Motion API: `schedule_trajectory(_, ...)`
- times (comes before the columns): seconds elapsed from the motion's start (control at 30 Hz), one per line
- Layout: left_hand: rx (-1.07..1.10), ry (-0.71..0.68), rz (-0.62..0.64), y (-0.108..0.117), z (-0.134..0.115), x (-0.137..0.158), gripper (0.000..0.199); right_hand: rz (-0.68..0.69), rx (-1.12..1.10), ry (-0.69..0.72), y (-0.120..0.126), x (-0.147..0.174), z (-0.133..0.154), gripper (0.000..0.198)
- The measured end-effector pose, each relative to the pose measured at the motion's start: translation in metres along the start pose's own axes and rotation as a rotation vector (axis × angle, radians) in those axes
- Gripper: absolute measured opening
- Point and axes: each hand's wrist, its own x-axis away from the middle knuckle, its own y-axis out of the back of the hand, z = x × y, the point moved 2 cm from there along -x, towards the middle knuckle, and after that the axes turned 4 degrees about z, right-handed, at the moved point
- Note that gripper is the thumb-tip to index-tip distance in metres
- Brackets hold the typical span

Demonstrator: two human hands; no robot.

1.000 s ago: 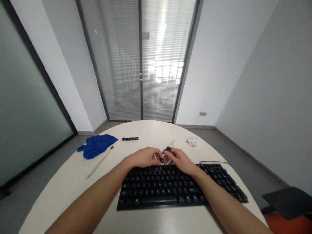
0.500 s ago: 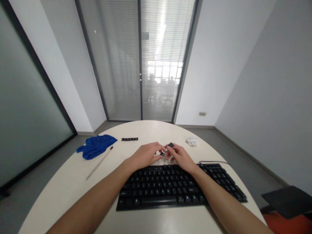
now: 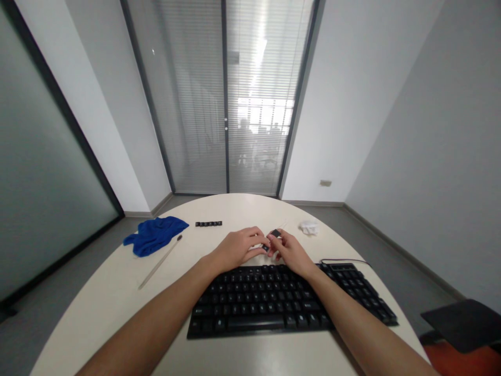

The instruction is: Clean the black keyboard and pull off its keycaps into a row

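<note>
Head view: just below the centre of the frame, your two hands meet over the far edge of the black keyboard [image 3: 254, 308]. Your left hand [image 3: 238, 245] pinches a small dark keycap [image 3: 265, 248] between thumb and fingers, with a pale mark showing on its face. Your right hand [image 3: 291, 253] grips a small black piece [image 3: 276, 233] between thumb and fingers, right beside the keycap; a faint thin line [image 3: 284, 226] extends from it towards the upper right, too blurred to make out clearly. Whether your right fingertips also touch the keycap, you cannot tell. The keyboard spans the lower middle and lower right, partly covered by your forearms, and its thin cable [image 3: 346, 259] curves past the upper right corner. Left of centre, beyond your left hand, a short row of keycaps [image 3: 209, 223] lies on the pale table [image 3: 250, 355]. Farther left you have a crumpled blue cloth [image 3: 156, 236], with a slender brush [image 3: 160, 263] lying diagonally near it. Right of centre, a crumpled white tissue [image 3: 309, 227] sits near the table's far edge.
</note>
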Motion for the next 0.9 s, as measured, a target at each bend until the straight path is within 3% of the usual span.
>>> schedule_trajectory(0.13, 0.023, 0.053, -0.149, 0.014, -0.003, -0.006, 0.021, 0.023, -0.004, -0.046, -0.002, -0.001, -0.003, 0.042)
schedule_trajectory(0.27, -0.002, 0.135, -0.427, 0.047, 0.001, -0.016, 0.016, 0.034, 0.005, -0.068, -0.004, -0.001, -0.004, 0.043)
schedule_trajectory(0.33, -0.008, 0.162, -0.56, 0.062, 0.007, -0.022, 0.016, 0.037, 0.019, -0.067, -0.005, -0.001, -0.005, 0.042)
schedule_trajectory(0.43, -0.049, 0.207, -0.654, 0.069, 0.026, -0.025, 0.016, 0.034, 0.038, -0.059, -0.005, -0.001, -0.004, 0.042)
schedule_trajectory(0.53, -0.153, 0.296, -0.607, 0.055, 0.055, -0.02, 0.014, 0.036, 0.035, -0.051, -0.005, 0.0, -0.005, 0.042)
schedule_trajectory(0.7, -0.28, 0.451, -0.405, 0.019, 0.105, -0.001, 0.014, 0.039, 0.028, -0.06, -0.005, 0.0, -0.004, 0.042)
schedule_trajectory(0.9, -0.383, 0.49, -0.272, -0.008, 0.131, 0.013, 0.016, 0.05, 0.021, -0.072, -0.005, 0.0, -0.003, 0.04)
